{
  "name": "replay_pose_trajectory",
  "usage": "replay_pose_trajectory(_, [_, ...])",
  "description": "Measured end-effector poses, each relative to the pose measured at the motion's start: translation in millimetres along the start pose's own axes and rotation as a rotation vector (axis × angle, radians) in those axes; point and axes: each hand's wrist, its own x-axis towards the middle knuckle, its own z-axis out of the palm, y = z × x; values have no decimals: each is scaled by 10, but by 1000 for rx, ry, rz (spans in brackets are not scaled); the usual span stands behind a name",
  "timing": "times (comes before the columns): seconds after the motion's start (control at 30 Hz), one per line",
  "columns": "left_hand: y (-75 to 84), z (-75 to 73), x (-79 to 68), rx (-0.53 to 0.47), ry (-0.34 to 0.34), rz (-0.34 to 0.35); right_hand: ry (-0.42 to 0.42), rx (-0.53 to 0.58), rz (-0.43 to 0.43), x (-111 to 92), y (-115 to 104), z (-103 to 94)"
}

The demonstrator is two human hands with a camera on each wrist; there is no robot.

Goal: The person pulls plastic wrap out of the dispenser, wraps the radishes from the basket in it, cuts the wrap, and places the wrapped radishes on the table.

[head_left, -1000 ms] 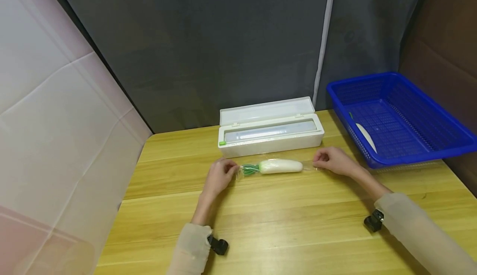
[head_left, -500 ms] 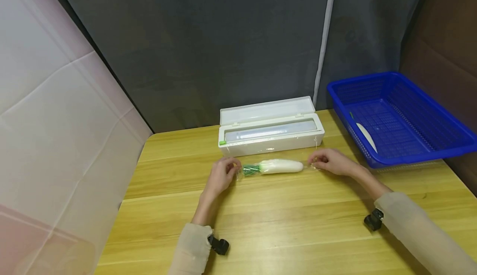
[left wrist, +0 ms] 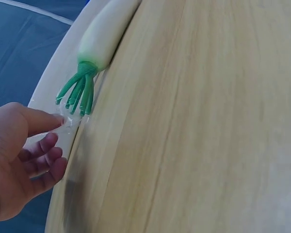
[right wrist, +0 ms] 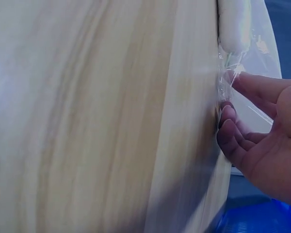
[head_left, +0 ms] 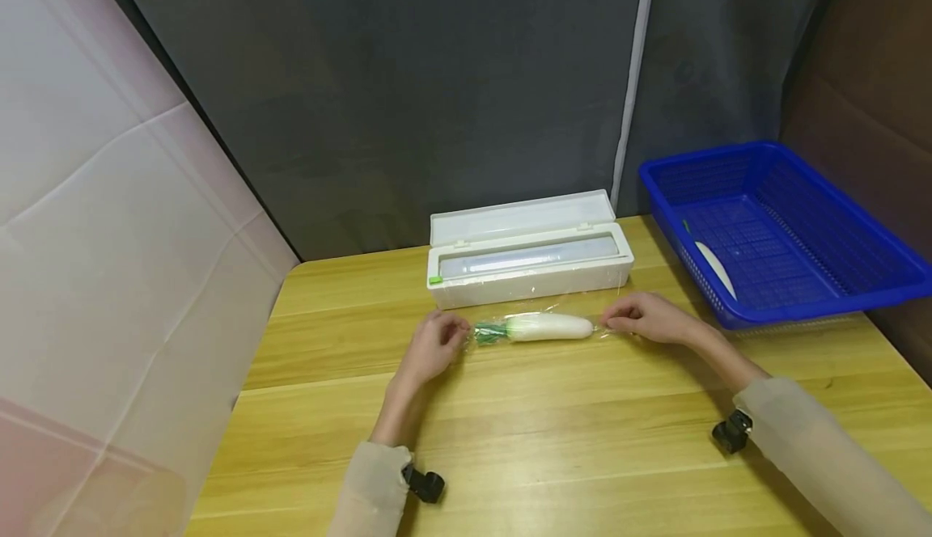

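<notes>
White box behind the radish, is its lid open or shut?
Open: in the head view, the lid stands swung back along the far side of the white box, baring the pale roll inside.

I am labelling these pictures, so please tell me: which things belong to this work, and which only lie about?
Job, apparently:
white radish with green stems
clear plastic film at its ends
open white plastic box

Lying about, apparently:
blue plastic basket
second white radish inside

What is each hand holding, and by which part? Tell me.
The left hand pinches the clear film at its end beyond the radish's leaves; the right hand pinches its gathered end past the white tip. Neither grips the radish itself.
</notes>
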Motion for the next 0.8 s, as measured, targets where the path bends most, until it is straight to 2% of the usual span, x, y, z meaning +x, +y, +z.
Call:
replay_pose_trajectory(0.17, [-20, -21, -34, -34, -9, -19, 30, 9, -24, -22, -51, -32])
replay_pose_trajectory(0.43, [-47, -66, -80, -95, 19, -15, 144, -58, -3, -26, -118, -73])
replay_pose_trajectory(0.63, [-82, -92, -87, -107, 76, 7, 208, -69, -39, 14, -140, -80])
replay_pose_trajectory(0.8, [-109, -118, -74, -154, 145, 3, 259, -85, -82, 70, -189, -75])
